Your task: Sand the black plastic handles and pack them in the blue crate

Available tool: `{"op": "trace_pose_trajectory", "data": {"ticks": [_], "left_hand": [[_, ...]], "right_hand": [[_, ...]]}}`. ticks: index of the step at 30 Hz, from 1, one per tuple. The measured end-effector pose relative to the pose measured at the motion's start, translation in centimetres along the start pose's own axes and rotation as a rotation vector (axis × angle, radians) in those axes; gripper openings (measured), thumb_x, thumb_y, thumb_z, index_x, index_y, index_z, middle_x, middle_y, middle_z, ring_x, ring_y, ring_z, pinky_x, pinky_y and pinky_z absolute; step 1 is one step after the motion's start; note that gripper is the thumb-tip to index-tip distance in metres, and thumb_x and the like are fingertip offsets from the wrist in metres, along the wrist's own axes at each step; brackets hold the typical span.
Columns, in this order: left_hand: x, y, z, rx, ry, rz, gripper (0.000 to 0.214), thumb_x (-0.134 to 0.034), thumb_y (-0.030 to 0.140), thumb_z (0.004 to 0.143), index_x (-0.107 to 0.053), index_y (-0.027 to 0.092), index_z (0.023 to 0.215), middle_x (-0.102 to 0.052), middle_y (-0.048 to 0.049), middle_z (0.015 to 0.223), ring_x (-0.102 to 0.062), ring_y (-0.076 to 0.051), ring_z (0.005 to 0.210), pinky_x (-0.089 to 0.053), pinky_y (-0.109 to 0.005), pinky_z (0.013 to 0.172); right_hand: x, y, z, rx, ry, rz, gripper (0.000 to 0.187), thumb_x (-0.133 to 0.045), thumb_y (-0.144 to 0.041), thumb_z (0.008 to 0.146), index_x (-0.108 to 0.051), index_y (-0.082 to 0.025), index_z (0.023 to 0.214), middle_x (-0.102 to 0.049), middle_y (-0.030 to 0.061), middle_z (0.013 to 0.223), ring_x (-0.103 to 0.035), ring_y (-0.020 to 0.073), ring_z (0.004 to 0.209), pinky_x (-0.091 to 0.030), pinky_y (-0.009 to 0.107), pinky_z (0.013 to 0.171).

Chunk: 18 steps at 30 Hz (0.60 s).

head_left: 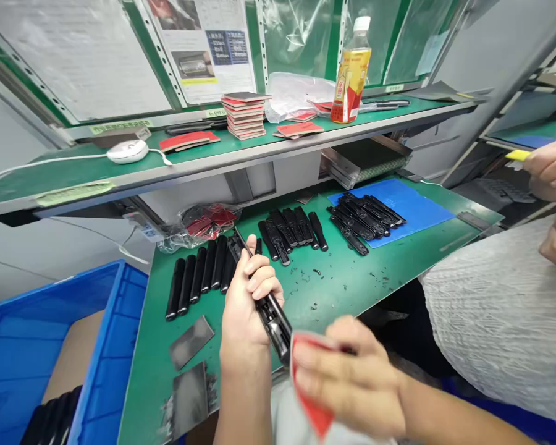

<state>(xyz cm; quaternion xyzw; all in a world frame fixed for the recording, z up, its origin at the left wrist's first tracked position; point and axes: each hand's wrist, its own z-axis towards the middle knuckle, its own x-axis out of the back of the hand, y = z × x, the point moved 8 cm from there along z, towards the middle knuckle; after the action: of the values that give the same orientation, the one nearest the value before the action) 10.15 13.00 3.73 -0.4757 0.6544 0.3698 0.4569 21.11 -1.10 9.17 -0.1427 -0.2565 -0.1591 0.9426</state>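
Observation:
My left hand (249, 296) is closed round a long black plastic part (269, 315), held slanted over the green bench (352, 278). My right hand (352, 377) pinches a red pad (315, 414) close to the part's near end. Just beyond my left hand, a row of several finished-looking black parts (199, 278) lies on the bench. More black parts (291, 230) lie in the middle, and another batch (364, 216) rests on a blue mat (421, 213).
A blue crate (106, 346) stands at the left. Grey sheets (191, 341) lie near the bench's front edge. The shelf carries a stack of red pads (245, 115), a bottle (351, 74) and a white mouse (127, 151). Another person in white (505, 309) works at the right.

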Motion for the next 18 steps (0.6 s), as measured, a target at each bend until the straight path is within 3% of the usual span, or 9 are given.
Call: {"op": "trace_pose_trajectory", "data": {"ticks": [3,6,9,11,15,18], "left_hand": [[0.1,-0.3,0.3,-0.013,0.028,0.035,0.029,-0.029,0.023,0.107,-0.058,0.017,0.109,-0.040,0.0093,0.056,-0.039,-0.002,0.035,-0.031,-0.010,0.033],[-0.3,-0.6,0.2,-0.019,0.022,0.052,0.029,-0.030,0.022,0.107,-0.058,0.017,0.107,-0.040,0.0093,0.056,-0.038,-0.002,0.036,-0.031,-0.010,0.033],[-0.6,-0.4,-0.4,-0.044,0.060,0.032,0.031,-0.028,0.022,0.107,-0.058,0.016,0.103,-0.038,0.0091,0.055,-0.037,-0.002,0.035,-0.031,-0.011,0.034],[-1.0,0.0,-1.0,-0.071,0.043,0.023,0.031,-0.028,0.022,0.107,-0.058,0.016,0.104,-0.038,0.0089,0.055,-0.037,-0.003,0.036,-0.031,-0.010,0.034],[-1.4,0.2,-1.6,-0.065,-0.004,0.027,0.031,-0.028,0.024,0.108,-0.057,0.016,0.110,-0.039,0.0092,0.056,-0.038,-0.002,0.036,-0.031,-0.010,0.034],[-1.1,-0.3,-1.4,-0.050,0.008,0.031,0.031,-0.027,0.024,0.108,-0.057,0.017,0.111,-0.039,0.0092,0.056,-0.038,-0.003,0.036,-0.031,-0.010,0.033]], "right_hand": [[-1.5,-1.9,-0.3,0.138,-0.214,0.056,0.018,-0.059,-0.018,0.095,-0.074,-0.022,0.104,-0.079,-0.0036,0.102,-0.070,0.0082,0.074,-0.050,0.024,0.047],[-1.6,-2.0,-0.4,0.124,-0.200,0.033,0.011,-0.067,-0.022,0.090,-0.076,-0.029,0.091,-0.079,-0.0062,0.101,-0.069,0.0102,0.071,-0.052,0.026,0.050],[-2.5,-2.4,-1.1,0.109,-0.253,0.088,0.020,-0.064,-0.021,0.092,-0.074,-0.026,0.074,-0.078,-0.0050,0.075,-0.059,0.0074,0.053,-0.048,0.021,0.045],[-1.8,-2.1,-1.6,0.034,-0.150,0.073,0.017,-0.063,-0.027,0.093,-0.075,-0.025,0.081,-0.079,-0.0032,0.074,-0.059,0.0102,0.054,-0.049,0.024,0.047],[1.5,-1.7,-2.9,-0.196,0.224,-0.038,0.023,-0.050,-0.033,0.099,-0.072,-0.030,0.106,-0.080,-0.0066,0.082,-0.066,0.0186,0.064,-0.052,0.037,0.060],[2.0,-2.0,-3.8,-0.321,0.306,-0.021,0.028,-0.043,-0.035,0.102,-0.068,-0.035,0.115,-0.079,-0.0090,0.073,-0.066,0.0206,0.062,-0.052,0.040,0.065]]}}
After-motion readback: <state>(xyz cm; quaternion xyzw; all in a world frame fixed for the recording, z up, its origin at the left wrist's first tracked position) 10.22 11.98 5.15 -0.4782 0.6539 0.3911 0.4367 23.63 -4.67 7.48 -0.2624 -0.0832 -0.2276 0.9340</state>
